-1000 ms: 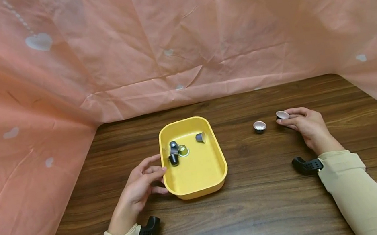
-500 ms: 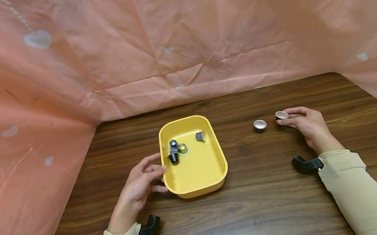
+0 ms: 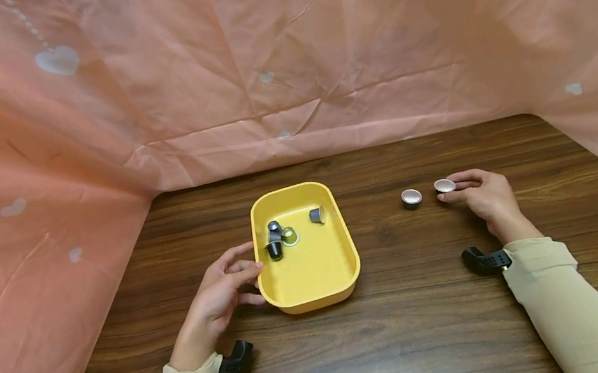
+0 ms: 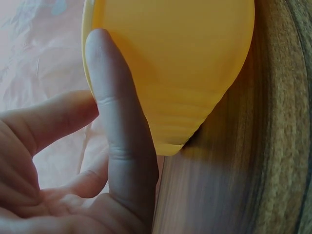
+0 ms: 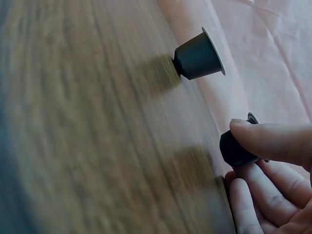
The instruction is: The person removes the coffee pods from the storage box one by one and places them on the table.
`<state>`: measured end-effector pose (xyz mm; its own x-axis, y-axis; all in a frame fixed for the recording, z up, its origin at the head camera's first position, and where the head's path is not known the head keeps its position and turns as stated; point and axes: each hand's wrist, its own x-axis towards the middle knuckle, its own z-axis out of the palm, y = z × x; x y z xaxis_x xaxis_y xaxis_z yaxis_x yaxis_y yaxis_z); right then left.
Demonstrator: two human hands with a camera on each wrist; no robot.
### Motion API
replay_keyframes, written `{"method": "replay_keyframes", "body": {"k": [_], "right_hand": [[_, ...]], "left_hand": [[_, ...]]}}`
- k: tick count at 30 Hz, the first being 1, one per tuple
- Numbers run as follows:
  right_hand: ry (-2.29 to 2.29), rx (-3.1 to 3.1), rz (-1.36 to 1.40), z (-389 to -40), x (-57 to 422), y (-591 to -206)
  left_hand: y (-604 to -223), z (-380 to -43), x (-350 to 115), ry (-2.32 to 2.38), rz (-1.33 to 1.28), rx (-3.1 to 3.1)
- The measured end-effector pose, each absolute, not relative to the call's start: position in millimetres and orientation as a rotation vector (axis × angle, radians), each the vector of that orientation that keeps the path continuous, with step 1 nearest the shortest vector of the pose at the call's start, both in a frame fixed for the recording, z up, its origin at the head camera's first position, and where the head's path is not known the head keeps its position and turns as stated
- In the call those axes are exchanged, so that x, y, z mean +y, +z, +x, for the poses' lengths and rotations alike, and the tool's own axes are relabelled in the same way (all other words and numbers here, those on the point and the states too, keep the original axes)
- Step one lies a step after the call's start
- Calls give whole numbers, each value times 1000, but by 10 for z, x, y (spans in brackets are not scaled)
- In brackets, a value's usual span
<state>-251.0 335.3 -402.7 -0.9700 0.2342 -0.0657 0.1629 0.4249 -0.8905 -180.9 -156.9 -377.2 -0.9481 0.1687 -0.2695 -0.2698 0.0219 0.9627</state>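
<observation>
My left hand (image 3: 223, 288) rests against the left side of a yellow tray (image 3: 316, 302), with mostly straight fingers along its outer wall and rim. In the left wrist view, one finger (image 4: 122, 112) lies across that wall. Inside the tray, a small cluster of coffee capsules lies at the left, including a black one (image 3: 275, 251) and a green one (image 3: 289, 235); a purple-grey capsule (image 3: 316, 215) lies apart at the right. My right hand (image 3: 489, 200) pinches a dark coffee capsule (image 5: 235, 149) between thumb and fingers, its pale lid facing up. Another dark capsule (image 5: 197, 57) stands upright just left of it.
The brown wooden table (image 3: 403, 338) carries everything. A pink curtain (image 3: 286, 59) with white hearts hangs behind and along both sides. Black wrist-worn devices jut inward from both sleeves, one at the left wrist (image 3: 236, 360) and one at the right wrist (image 3: 485, 260).
The capsule in my right hand has shifted slightly left, toward the standing capsule, and its lid has tipped a little. My left hand and the tray have stayed put.
</observation>
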Motion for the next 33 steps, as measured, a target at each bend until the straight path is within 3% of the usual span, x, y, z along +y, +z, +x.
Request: {"method": "replay_keyframes", "body": {"k": [16, 33], "right_hand": [[1350, -2709, -334, -2480, 3303, -4001], [1468, -2732, -281, -2492, 3331, -3966]], "left_hand": [[-3759, -1794, -1581, 1987, -117, 2002], [-3764, -1788, -1585, 1996, -111, 1999]]}}
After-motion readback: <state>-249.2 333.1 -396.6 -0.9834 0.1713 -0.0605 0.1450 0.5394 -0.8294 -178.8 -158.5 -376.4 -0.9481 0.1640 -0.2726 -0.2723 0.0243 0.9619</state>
